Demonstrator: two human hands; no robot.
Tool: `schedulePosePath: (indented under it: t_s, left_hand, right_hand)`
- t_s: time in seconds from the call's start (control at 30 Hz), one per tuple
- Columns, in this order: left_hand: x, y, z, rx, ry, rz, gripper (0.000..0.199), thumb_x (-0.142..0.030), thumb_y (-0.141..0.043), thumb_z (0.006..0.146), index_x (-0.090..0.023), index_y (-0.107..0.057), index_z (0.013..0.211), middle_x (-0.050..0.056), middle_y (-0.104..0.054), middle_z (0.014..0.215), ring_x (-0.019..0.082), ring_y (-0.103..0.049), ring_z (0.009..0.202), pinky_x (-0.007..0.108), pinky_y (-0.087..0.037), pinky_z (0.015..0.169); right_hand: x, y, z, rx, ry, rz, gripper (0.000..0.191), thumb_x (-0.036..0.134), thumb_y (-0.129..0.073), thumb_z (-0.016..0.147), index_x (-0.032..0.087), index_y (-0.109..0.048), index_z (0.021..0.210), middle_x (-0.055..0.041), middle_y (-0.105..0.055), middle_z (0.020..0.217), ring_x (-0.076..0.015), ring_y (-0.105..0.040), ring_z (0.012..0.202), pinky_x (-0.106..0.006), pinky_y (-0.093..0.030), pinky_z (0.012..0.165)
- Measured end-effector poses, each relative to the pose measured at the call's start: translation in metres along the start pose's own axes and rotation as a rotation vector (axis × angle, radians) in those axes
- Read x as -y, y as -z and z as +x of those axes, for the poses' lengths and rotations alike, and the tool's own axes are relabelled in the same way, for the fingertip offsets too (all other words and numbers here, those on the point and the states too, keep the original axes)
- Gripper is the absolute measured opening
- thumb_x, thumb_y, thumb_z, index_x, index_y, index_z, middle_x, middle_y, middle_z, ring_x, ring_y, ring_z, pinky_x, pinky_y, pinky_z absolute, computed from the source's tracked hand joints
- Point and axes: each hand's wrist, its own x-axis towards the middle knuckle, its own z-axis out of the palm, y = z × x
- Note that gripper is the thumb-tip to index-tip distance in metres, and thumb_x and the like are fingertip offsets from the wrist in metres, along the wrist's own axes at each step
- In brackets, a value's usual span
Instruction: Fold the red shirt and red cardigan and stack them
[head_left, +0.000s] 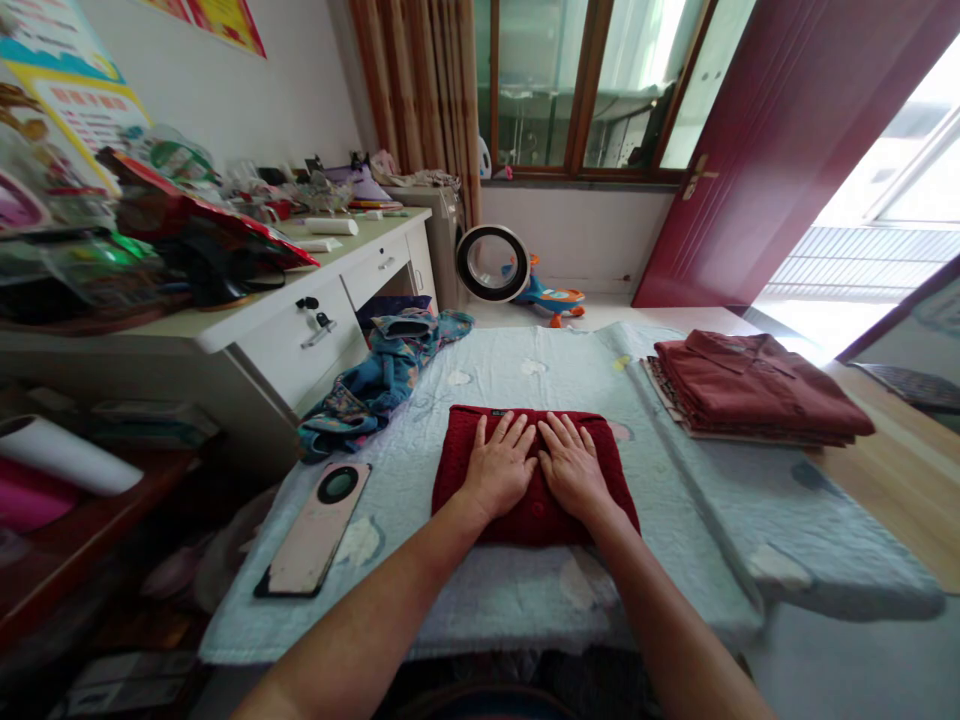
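A dark red knitted garment (536, 520), folded into a neat rectangle, lies in front of me on a pale blue cloth (517, 365). Both palms rest flat on it. My left hand (501, 465) has its fingers stretched out over the garment's left half. On the right half lies my right hand (574, 465), fingers also spread, its thumb close to the left thumb. A small dark label shows at the garment's far edge. Neither hand grips anything.
A stack of folded clothes (757, 385) with a maroon shirt on top sits at the right. Left of me lie a phone (311, 540) and a crumpled blue patterned garment (382, 380). A cluttered desk (225, 335) stands at the left, a red door (750, 150) at the back right.
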Motion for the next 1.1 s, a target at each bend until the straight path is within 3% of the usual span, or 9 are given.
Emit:
schedulePosePath:
  t_s: [0.17, 0.43, 0.57, 0.73, 0.83, 0.97, 1.1]
  left_hand:
    - [0.012, -0.019, 0.004, 0.096, 0.081, -0.063, 0.054, -0.045, -0.039, 0.096, -0.033, -0.037, 0.149, 0.001, -0.032, 0.158, 0.030, -0.018, 0.148, 0.068, -0.004, 0.115]
    - [0.010, -0.026, 0.001, 0.143, 0.141, -0.098, 0.058, -0.047, -0.038, 0.095, -0.035, -0.031, 0.151, 0.001, -0.027, 0.160, 0.033, -0.014, 0.149, 0.073, -0.003, 0.111]
    - [0.011, -0.023, 0.003, 0.156, 0.145, -0.116, 0.057, -0.047, -0.037, 0.095, -0.034, -0.031, 0.151, 0.001, -0.025, 0.161, 0.032, -0.013, 0.149, 0.073, -0.001, 0.111]
    - [0.020, -0.004, 0.000, 0.221, 0.102, -0.200, 0.054, -0.048, -0.037, 0.096, -0.032, -0.037, 0.148, 0.003, -0.028, 0.160, 0.032, -0.017, 0.148, 0.071, -0.004, 0.113]
    - [0.027, 0.005, -0.010, 0.144, 0.153, -0.145, 0.057, -0.054, -0.044, 0.093, -0.034, -0.042, 0.146, 0.005, -0.029, 0.160, 0.035, -0.014, 0.148, 0.070, 0.001, 0.113]
    - [0.032, 0.000, -0.022, 0.128, 0.224, -0.115, 0.063, -0.060, -0.047, 0.089, -0.037, -0.040, 0.147, 0.003, -0.025, 0.161, 0.042, -0.007, 0.148, 0.073, -0.004, 0.110]
    - [0.033, -0.008, -0.025, 0.136, 0.235, -0.118, 0.062, -0.060, -0.045, 0.090, -0.038, -0.037, 0.148, 0.001, -0.023, 0.162, 0.040, -0.005, 0.148, 0.072, -0.004, 0.110]
  right_hand:
    - [-0.007, -0.011, 0.004, 0.101, -0.026, -0.048, 0.054, 0.032, -0.033, 0.096, 0.023, -0.039, 0.149, -0.0012, -0.027, 0.160, -0.0231, -0.017, 0.148, -0.047, -0.011, 0.119]
    - [-0.009, -0.019, 0.003, 0.123, -0.028, -0.063, 0.055, 0.035, -0.032, 0.097, 0.024, -0.036, 0.151, 0.0002, -0.023, 0.161, -0.0214, -0.015, 0.149, -0.046, -0.008, 0.120]
    - [-0.008, -0.018, 0.004, 0.123, -0.046, -0.053, 0.055, 0.036, -0.033, 0.097, 0.024, -0.036, 0.151, 0.0002, -0.023, 0.161, -0.0209, -0.016, 0.149, -0.045, -0.008, 0.120]
    - [-0.007, -0.005, 0.007, 0.171, -0.051, 0.001, 0.055, 0.036, -0.037, 0.096, 0.022, -0.039, 0.149, -0.0031, -0.028, 0.160, -0.0232, -0.020, 0.148, -0.046, -0.014, 0.119]
    - [-0.002, 0.000, 0.005, 0.137, -0.032, 0.029, 0.054, 0.035, -0.037, 0.095, 0.021, -0.042, 0.147, -0.0043, -0.031, 0.159, -0.0232, -0.022, 0.147, -0.046, -0.016, 0.118]
    - [0.003, -0.004, -0.001, 0.093, -0.011, 0.010, 0.053, 0.034, -0.034, 0.097, 0.022, -0.042, 0.147, -0.0022, -0.029, 0.159, -0.0220, -0.021, 0.147, -0.045, -0.011, 0.119]
    - [-0.007, -0.006, -0.006, 0.103, -0.034, -0.013, 0.058, 0.045, -0.034, 0.098, 0.021, -0.037, 0.150, -0.0035, -0.026, 0.160, -0.0221, -0.018, 0.148, -0.044, -0.012, 0.119]
